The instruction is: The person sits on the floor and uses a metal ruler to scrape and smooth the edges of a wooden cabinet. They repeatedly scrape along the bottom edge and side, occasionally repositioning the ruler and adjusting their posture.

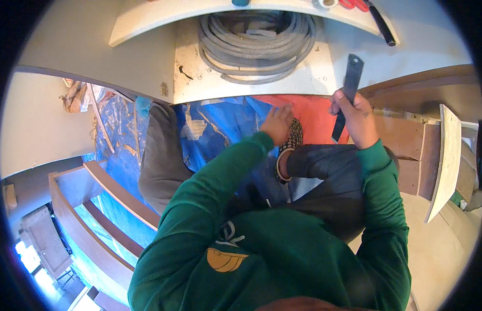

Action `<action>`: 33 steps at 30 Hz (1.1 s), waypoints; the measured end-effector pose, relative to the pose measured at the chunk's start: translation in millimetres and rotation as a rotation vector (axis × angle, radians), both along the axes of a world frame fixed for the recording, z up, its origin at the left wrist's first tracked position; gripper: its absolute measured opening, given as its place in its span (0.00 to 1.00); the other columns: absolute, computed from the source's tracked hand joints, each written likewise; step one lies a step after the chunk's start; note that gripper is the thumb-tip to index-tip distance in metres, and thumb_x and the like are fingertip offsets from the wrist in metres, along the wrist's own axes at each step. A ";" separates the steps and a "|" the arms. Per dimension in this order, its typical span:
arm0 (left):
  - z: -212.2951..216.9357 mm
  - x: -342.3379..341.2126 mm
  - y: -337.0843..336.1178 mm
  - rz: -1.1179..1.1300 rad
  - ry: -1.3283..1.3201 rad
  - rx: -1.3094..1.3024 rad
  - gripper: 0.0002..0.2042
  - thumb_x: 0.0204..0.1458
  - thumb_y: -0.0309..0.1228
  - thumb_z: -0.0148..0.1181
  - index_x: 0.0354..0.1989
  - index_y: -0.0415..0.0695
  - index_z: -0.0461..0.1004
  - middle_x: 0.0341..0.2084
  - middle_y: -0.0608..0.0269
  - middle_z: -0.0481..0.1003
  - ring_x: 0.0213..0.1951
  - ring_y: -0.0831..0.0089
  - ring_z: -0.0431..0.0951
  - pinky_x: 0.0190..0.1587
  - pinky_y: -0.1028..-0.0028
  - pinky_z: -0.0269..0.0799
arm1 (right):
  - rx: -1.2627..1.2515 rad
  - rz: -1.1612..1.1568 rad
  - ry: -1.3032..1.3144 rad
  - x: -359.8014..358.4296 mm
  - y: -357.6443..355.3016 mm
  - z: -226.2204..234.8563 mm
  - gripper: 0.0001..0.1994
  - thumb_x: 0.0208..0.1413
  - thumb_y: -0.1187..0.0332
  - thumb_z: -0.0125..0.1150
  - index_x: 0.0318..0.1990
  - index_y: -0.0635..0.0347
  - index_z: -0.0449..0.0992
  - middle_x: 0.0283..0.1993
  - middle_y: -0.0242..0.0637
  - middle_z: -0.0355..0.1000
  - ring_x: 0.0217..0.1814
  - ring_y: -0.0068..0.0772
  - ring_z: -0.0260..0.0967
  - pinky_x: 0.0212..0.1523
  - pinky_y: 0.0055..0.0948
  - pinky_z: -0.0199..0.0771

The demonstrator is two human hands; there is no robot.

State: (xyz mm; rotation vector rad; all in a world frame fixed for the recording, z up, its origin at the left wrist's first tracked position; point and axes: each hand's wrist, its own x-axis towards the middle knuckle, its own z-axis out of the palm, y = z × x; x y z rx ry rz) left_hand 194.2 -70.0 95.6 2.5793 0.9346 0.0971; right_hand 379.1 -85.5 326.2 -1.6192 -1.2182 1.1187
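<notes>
My right hand (pixel 361 120) grips a flat dark strip-like blade tool (pixel 353 78) around its middle. The tool stands tilted, with a small hole near its upper end and a slanted lower tip. Its exact kind I cannot tell. My left hand (pixel 277 126) reaches forward with its fingers stretched out, holding nothing that I can see. It is beside a patterned shoe (pixel 295 136) on my foot, above the blue plastic sheet (pixel 205 146) and the red sheet (pixel 320 111). Whether the fingers touch the sheets I cannot tell.
A coil of grey hose or cable (pixel 256 52) lies in the cabinet's lower compartment ahead. On the curved board (pixel 241 6) above are a tape roll (pixel 325 3) and a red-and-black handled tool (pixel 380 23). Wooden frame pieces (pixel 111 194) stand left; a plywood panel (pixel 442 163) leans right.
</notes>
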 end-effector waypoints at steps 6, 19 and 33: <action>78.5 -26.2 -90.9 -0.418 -0.208 -0.326 0.18 0.41 0.30 0.62 0.43 0.43 0.72 0.46 0.55 0.69 0.49 0.51 0.70 0.47 0.54 0.69 | -0.002 0.095 -0.186 -14.0 -2.6 8.3 0.10 0.61 0.64 0.60 0.33 0.60 0.73 0.23 0.24 0.63 0.27 0.18 0.58 0.29 0.24 0.62; 168.3 -72.9 -141.3 -0.427 -0.533 -0.382 0.13 0.44 0.33 0.66 0.35 0.46 0.69 0.36 0.59 0.70 0.44 0.55 0.72 0.45 0.58 0.66 | 0.026 0.256 -0.676 14.6 -0.9 60.3 0.18 0.60 0.56 0.59 0.44 0.66 0.78 0.31 0.47 0.76 0.34 0.39 0.73 0.40 0.37 0.71; 174.1 -55.1 -152.9 -0.368 -0.177 -0.516 0.27 0.41 0.41 0.67 0.46 0.40 0.66 0.44 0.49 0.71 0.43 0.46 0.75 0.45 0.53 0.71 | -0.234 0.164 -0.643 85.4 36.2 9.1 0.16 0.56 0.57 0.63 0.29 0.63 0.79 0.20 0.35 0.69 0.21 0.29 0.64 0.25 0.33 0.65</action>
